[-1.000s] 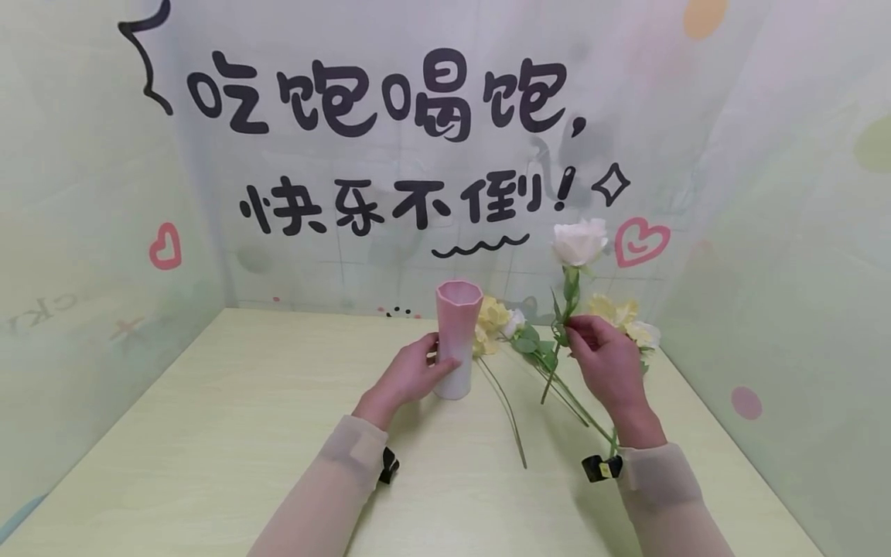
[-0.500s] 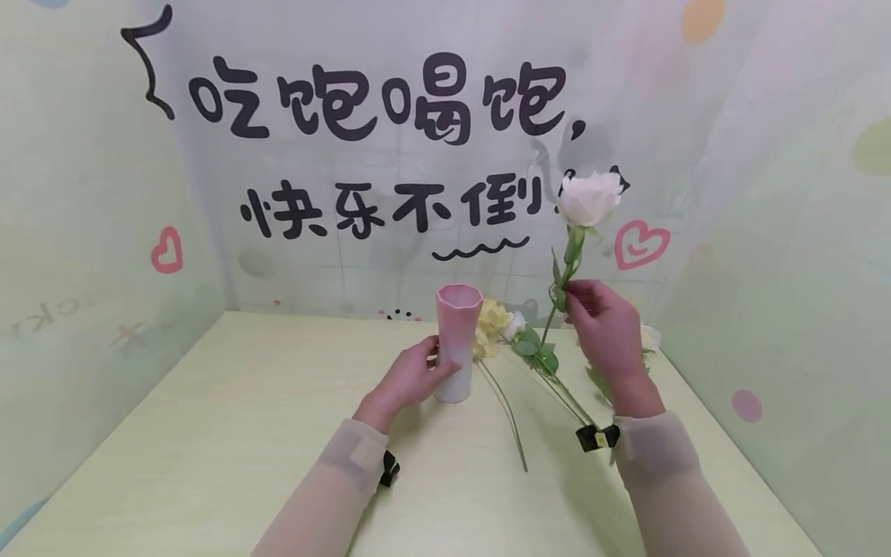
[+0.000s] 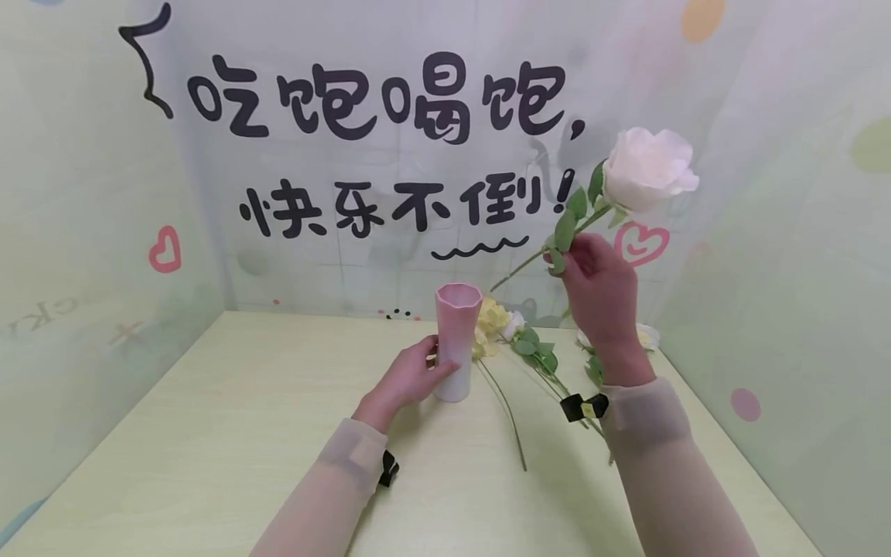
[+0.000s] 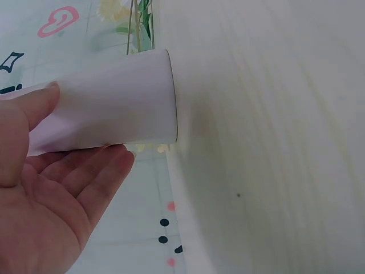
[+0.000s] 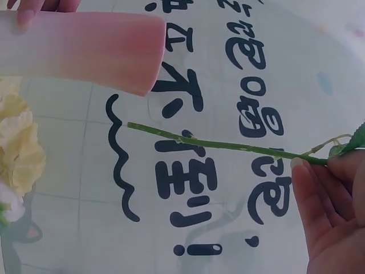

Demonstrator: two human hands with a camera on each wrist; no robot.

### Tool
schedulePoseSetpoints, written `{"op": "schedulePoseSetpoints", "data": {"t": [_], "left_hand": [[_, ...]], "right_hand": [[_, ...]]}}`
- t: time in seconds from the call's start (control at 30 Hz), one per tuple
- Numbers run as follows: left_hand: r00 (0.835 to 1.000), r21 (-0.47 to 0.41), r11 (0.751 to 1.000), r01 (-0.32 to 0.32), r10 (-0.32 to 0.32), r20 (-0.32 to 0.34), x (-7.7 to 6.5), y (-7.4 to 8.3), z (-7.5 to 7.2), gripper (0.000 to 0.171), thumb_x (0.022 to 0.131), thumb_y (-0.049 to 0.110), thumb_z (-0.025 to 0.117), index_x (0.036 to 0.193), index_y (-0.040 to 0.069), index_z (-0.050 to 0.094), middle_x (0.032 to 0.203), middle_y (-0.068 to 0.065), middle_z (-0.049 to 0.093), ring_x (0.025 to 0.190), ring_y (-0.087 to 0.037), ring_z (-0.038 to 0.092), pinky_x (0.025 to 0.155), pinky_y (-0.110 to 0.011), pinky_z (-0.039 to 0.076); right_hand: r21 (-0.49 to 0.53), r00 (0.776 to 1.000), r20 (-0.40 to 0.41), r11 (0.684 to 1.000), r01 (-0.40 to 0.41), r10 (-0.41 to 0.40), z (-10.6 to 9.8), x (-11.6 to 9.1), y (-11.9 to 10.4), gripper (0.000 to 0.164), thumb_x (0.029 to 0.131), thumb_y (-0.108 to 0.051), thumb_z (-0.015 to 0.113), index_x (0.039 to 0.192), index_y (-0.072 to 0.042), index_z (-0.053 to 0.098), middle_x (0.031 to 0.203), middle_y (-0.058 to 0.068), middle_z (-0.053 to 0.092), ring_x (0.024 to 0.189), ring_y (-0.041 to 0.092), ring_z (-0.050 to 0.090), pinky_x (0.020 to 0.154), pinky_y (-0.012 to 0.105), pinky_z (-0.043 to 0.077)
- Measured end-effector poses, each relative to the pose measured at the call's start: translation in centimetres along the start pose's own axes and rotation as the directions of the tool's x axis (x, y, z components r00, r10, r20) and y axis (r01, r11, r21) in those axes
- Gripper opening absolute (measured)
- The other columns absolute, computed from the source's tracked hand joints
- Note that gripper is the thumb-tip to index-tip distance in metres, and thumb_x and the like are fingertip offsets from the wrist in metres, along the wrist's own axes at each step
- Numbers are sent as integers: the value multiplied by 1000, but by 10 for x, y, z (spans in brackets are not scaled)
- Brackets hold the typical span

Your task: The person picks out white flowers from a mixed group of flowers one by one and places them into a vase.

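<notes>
A tall vase (image 3: 457, 333), pink at its faceted rim and fading to white below, stands upright on the table. My left hand (image 3: 411, 371) grips its lower part, thumb in front and fingers behind, as the left wrist view also shows. Up to the right, my right hand (image 3: 600, 290) pinches the green stem of a pale pink-white rose (image 3: 649, 170). The rose leans, its bloom to the upper right and the cut stem end low on the left. In the right wrist view that stem (image 5: 228, 145) ends near the vase's rim, apart from it.
Behind the vase lie yellow flowers (image 3: 493, 316) and a small white bloom (image 3: 515, 325), with stems stretching toward the front right. More white flowers (image 3: 647, 336) lie at the right, partly behind my right arm. A printed backdrop encloses the table (image 3: 209, 433).
My right hand has lifted the rose from low over the table and tilted it, so the bloom swings right and the stem end points toward the vase. The left hand and vase stay put.
</notes>
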State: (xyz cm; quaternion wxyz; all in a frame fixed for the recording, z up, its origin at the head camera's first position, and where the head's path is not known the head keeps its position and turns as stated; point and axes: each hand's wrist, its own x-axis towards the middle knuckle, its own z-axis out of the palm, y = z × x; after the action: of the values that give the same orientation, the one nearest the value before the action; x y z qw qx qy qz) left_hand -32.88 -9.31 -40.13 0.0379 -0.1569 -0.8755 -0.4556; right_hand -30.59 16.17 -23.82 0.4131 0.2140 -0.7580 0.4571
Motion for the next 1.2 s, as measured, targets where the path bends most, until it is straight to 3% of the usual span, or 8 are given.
{"op": "schedulePoseSetpoints", "data": {"t": [0.2, 0.27, 0.43, 0.57, 0.77, 0.97, 1.2], "left_hand": [[1000, -2, 1000, -6, 6, 3, 1, 0, 1, 60, 98, 28, 67, 146, 2, 42, 139, -12, 52, 119, -26, 53, 100, -46, 49], [1000, 5, 1000, -3, 3, -1, 1, 0, 1, 60, 97, 29, 67, 145, 3, 42, 138, -12, 52, 119, -26, 53, 100, -46, 49], [1000, 13, 1000, 3, -3, -4, 2, 0, 1, 60, 97, 29, 68, 145, 4, 43, 138, -11, 52, 118, -25, 53, 99, -46, 49], [1000, 9, 1000, 8, -8, -2, 2, 0, 1, 60, 97, 29, 67, 145, 4, 42, 139, -11, 52, 118, -25, 53, 99, -45, 49], [1000, 9, 1000, 11, -11, -2, 1, 0, 0, 61, 98, 30, 67, 146, 4, 42, 139, -11, 52, 119, -25, 53, 100, -45, 49], [1000, 9, 1000, -1, 1, 2, 1, 0, 1, 61, 98, 30, 66, 146, 3, 40, 140, -13, 51, 119, -26, 52, 100, -45, 49], [1000, 8, 1000, -8, 8, 6, 1, -1, 0, 60, 99, 30, 65, 146, 2, 41, 139, -13, 51, 118, -25, 53, 99, -43, 50]], "right_hand": [[185, 995, -78, 980, 78, -65, 6, -5, -35, 9, 89, 15, 59, 96, 16, 65, 87, 26, 70, 79, 29, 69, 74, 15, 58], [250, 994, -84, 964, 94, -75, 10, -6, -35, 9, 89, 17, 58, 96, 18, 64, 87, 28, 68, 78, 33, 68, 73, 16, 59], [315, 995, -54, 945, 94, -81, 25, -5, -14, 12, 89, 14, 63, 100, 13, 66, 86, 22, 70, 78, 26, 69, 72, 19, 60], [266, 999, 18, 963, 35, -41, 38, -6, -2, 12, 91, 6, 68, 103, 5, 69, 89, 14, 72, 79, 17, 68, 72, 22, 60], [58, 984, 163, 995, -76, 65, 61, -12, 4, 12, 96, -11, 67, 107, -5, 70, 91, 4, 73, 73, 8, 66, 66, 26, 61], [-45, 963, 257, 997, -68, 78, 81, -23, 11, 14, 97, -13, 66, 106, -4, 71, 88, 5, 73, 71, 9, 65, 64, 33, 60], [-108, 937, 340, 993, -51, 85, 86, -32, 16, 16, 95, -15, 70, 108, -6, 74, 88, 1, 73, 73, 8, 62, 62, 33, 59]]}}
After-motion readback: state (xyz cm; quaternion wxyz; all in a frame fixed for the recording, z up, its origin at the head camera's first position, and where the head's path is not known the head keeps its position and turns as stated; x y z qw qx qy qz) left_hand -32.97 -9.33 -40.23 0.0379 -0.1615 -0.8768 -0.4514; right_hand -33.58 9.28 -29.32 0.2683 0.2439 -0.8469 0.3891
